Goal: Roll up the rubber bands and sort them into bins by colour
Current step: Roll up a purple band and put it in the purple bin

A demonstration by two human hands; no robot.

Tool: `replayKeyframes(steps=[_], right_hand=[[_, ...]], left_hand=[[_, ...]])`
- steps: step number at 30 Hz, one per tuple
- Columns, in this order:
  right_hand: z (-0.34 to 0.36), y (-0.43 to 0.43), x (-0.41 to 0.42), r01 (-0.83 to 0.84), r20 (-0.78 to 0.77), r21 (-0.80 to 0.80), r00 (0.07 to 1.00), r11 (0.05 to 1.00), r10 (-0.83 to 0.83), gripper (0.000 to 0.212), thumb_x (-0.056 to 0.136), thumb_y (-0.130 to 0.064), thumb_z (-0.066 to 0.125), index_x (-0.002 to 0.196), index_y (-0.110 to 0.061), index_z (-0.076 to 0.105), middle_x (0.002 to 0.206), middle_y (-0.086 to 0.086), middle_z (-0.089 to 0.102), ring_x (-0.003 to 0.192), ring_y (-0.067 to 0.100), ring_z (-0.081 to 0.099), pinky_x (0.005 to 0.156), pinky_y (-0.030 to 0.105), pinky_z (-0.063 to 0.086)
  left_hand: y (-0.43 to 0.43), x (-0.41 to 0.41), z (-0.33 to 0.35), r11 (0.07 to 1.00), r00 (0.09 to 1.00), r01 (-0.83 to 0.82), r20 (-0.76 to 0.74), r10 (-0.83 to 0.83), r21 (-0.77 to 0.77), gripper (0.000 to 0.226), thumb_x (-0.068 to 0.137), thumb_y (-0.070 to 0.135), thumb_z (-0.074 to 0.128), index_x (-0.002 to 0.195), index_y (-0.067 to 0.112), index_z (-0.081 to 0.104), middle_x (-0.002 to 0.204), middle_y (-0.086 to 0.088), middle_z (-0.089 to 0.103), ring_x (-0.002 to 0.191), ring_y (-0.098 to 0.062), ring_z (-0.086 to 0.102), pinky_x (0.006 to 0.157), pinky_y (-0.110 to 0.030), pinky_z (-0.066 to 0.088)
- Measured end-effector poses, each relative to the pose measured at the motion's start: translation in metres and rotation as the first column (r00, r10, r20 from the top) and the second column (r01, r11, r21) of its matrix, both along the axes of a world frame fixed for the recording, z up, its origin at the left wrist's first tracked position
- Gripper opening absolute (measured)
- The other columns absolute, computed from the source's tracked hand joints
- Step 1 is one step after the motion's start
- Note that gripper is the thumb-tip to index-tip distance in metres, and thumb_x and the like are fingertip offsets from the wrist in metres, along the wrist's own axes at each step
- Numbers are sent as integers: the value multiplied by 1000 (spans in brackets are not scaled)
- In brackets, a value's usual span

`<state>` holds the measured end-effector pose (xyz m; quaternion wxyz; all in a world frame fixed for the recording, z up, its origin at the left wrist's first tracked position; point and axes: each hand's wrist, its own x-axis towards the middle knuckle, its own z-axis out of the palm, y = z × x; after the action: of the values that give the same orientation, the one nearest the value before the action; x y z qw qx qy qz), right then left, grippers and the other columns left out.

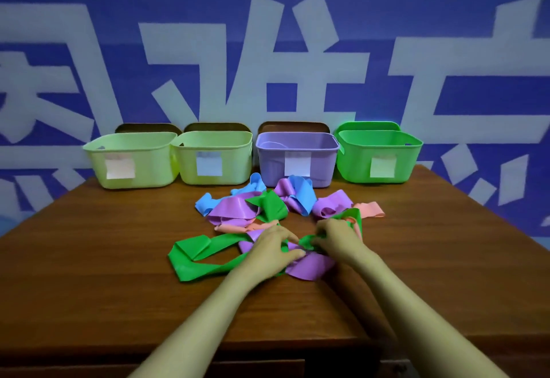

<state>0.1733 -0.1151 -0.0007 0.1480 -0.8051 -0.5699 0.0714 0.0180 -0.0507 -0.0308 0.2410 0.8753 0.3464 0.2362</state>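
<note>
wooden table (89, 258), bins along the back: two pale bins (98, 169), purple bin (270, 169), green bin (351, 169) far right. mixed pile of bands (232, 208) mid-table. working piece looks like the long green band (196, 267): one end bunched between the hands, the rest runs out left as a flat loop, long axis roughly left-right. left hand (273, 248) is nearer the tail, fingers curled, pinching the bunch. right hand (334, 236) fingers curl round the green end. the roll probably feeds in from the left.
</note>
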Motion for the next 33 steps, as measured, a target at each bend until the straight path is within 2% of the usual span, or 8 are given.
replayKeyframes(steps=[5,10,13,19,24,28,31,33], right_hand=[[14,-8,-2,125,-282,267,958,956,-47,16,91,-25,62,93,-12,71,96,10,71,81,16,54,68,29,36],[12,-4,7,190,-460,299,887,935,-33,21,94,-23,58,90,-8,71,81,6,66,73,14,52,56,22,35],[18,9,14,281,-685,374,726,884,59,21,95,-17,57,75,-14,63,67,-1,54,64,9,43,53,18,32],[75,39,27,290,-838,484,426,825,341,26,99,-15,48,74,-19,53,65,0,51,56,9,46,55,24,33],[119,57,29,180,-818,540,344,822,461,21,100,-13,45,82,-17,54,58,-8,58,46,2,52,48,14,44],[142,66,29,108,-787,603,241,790,568,15,100,-12,43,95,-15,57,72,-4,67,58,7,64,56,19,52],[152,72,30,104,-761,640,217,761,611,17,100,-11,44,100,-15,60,79,-4,70,67,7,67,64,21,54],[151,74,30,94,-772,622,244,778,587,18,100,-11,45,102,-13,62,84,-4,73,74,8,69,70,20,57]], left_hand=[[0,-4,-8,997,959,53,-280,-34,62,41,74,50,72,109,29,68,135,1,48,138,-17,25,115,-45,12],[16,0,0,982,986,-164,36,161,92,14,85,24,67,96,18,72,117,1,62,120,-20,48,105,-38,33],[35,1,11,956,959,-281,72,275,87,18,88,22,64,102,13,70,116,-3,63,114,-23,52,99,-33,36],[51,8,31,977,1000,-5,-26,0,-212,46,83,30,71,124,15,59,129,2,57,119,-13,51,93,-19,35],[61,30,60,905,951,148,310,-19,-400,83,60,51,82,131,23,50,127,7,56,119,-6,51,102,-23,39],[72,48,83,896,921,244,379,-94,-372,43,80,29,75,118,23,58,115,12,65,108,-2,58,95,-23,45],[80,56,85,881,880,216,476,11,-421,10,90,16,63,100,16,61,87,5,67,77,-5,62,72,-17,50],[84,55,86,846,816,196,561,140,-495,6,94,10,55,93,12,61,78,1,62,68,-9,57,61,-20,45]])
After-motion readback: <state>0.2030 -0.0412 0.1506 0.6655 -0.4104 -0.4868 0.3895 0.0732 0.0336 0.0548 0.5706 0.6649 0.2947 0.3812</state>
